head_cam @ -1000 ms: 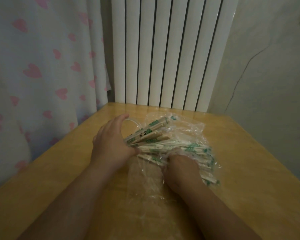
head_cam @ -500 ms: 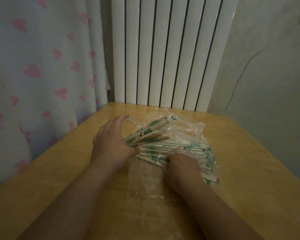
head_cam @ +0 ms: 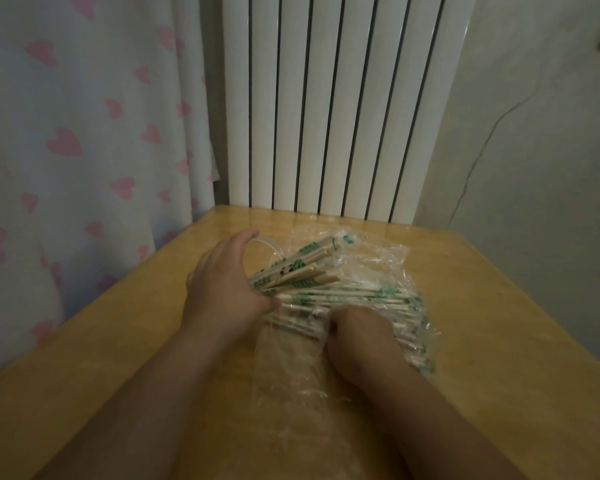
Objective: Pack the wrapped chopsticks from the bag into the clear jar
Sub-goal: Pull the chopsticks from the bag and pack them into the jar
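Note:
My left hand (head_cam: 222, 289) curls round a clear jar (head_cam: 269, 247) on the wooden table (head_cam: 136, 341). Only a curved clear edge of the jar shows past the fingers. A fan of wrapped chopsticks (head_cam: 298, 268) with green print sticks out from under that hand toward the upper right. A crumpled clear plastic bag (head_cam: 378, 265) lies to the right, holding several more wrapped chopsticks (head_cam: 371, 296). My right hand (head_cam: 357, 337) lies in the bag's mouth, fingers curled round a bunch of those chopsticks.
A white ribbed radiator (head_cam: 336, 105) stands behind the table's far edge. A curtain with pink hearts (head_cam: 84, 133) hangs at the left, and a grey wall (head_cam: 534, 150) is at the right. Bare tabletop lies right of the bag.
My right hand has crept slightly left with the chopsticks it grips, and the bag has shifted a little. My left hand has stayed put.

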### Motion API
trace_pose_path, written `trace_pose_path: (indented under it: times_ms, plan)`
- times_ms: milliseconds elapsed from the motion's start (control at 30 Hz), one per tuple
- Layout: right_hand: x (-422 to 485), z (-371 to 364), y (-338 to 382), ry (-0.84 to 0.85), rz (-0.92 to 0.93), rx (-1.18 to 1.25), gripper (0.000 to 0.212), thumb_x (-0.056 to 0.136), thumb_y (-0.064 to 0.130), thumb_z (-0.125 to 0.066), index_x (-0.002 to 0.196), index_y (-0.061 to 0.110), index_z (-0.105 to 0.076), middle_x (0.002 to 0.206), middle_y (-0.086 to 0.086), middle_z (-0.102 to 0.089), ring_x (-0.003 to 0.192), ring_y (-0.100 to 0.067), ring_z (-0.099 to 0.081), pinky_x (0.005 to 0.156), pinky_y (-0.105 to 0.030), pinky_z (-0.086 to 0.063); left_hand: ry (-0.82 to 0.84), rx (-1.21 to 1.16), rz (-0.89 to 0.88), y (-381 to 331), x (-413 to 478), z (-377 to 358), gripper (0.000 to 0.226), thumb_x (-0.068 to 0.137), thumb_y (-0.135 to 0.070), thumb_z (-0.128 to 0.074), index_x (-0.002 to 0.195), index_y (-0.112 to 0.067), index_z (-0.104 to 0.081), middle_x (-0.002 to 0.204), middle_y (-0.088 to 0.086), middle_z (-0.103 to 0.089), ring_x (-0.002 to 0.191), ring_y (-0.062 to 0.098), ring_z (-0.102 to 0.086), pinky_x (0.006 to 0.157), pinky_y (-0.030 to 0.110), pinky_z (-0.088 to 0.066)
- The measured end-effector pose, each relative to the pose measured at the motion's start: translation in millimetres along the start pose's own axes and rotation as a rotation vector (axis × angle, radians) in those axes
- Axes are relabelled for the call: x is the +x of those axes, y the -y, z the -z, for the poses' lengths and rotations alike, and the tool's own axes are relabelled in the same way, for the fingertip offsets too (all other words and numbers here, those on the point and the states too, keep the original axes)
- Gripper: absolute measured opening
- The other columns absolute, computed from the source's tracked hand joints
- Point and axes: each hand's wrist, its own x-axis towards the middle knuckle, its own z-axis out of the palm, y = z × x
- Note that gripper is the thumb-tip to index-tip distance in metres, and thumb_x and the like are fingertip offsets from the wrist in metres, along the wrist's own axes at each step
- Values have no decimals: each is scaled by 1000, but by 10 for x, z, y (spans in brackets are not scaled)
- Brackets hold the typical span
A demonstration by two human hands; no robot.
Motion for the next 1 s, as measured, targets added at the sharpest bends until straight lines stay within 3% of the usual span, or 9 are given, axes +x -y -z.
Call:
trace_pose_path:
  times_ms: [167, 333, 533, 667, 833, 933, 1000]
  plan:
    - [-32, 19, 20, 59, 37, -37, 18, 86, 15, -56, 98, 22, -66, 98, -2, -65, 93, -23, -61, 85, -37, -53, -3, -2, -3, 0, 2, -2, 105, 50, -36, -92, 139, -39, -37, 142, -8, -45, 131, 20, -38, 106, 44, -35]
    - [-66, 1, 57, 113, 75, -125, 11, 85, 28, -59, 93, 21, -64, 92, -1, -61, 84, -21, -59, 77, -36, -55, -3, -3, -4, -7, 4, 2, 104, 50, -36, -92, 139, -39, -37, 143, -8, -45, 132, 20, -38, 107, 45, -35]
    - [-122, 18, 82, 139, 134, -101, 18, 89, 37, -56, 95, 21, -60, 100, -4, -62, 92, -24, -60, 75, -32, -48, -4, -6, -8, 3, -3, -4, 104, 50, -35, -92, 139, -39, -37, 143, -8, -45, 132, 20, -38, 107, 47, -35]
    - [-170, 57, 116, 142, 199, -170, 25, 92, 35, -53, 111, 21, -58, 113, -5, -62, 98, -25, -59, 80, -36, -48, -8, -15, -5, 7, 7, -13, 104, 50, -35, -92, 138, -39, -38, 142, -7, -45, 132, 21, -38, 106, 48, -36]
    - [-253, 218, 156, 25, 269, -150, 24, 98, 29, -42, 121, 24, -44, 104, -4, -65, 84, -27, -59, 65, -33, -42, -20, -20, -2, 25, 17, -16, 105, 49, -32, -92, 138, -37, -39, 141, -7, -46, 131, 21, -39, 105, 48, -37]
    - [-341, 318, 174, -50, 304, -206, 23, 98, 34, -47, 120, 28, -52, 102, 0, -66, 89, -25, -62, 68, -34, -45, -29, -27, -7, 38, 20, -23, 104, 49, -34, -92, 138, -38, -39, 141, -7, -47, 130, 21, -40, 104, 48, -38]
    - [-363, 383, 177, -99, 290, -249, 17, 96, 31, -50, 111, 30, -59, 91, 3, -66, 82, -21, -62, 68, -32, -50, -29, -27, -8, 40, 26, -25, 103, 49, -35, -92, 137, -39, -39, 140, -8, -47, 130, 21, -40, 104, 48, -38]
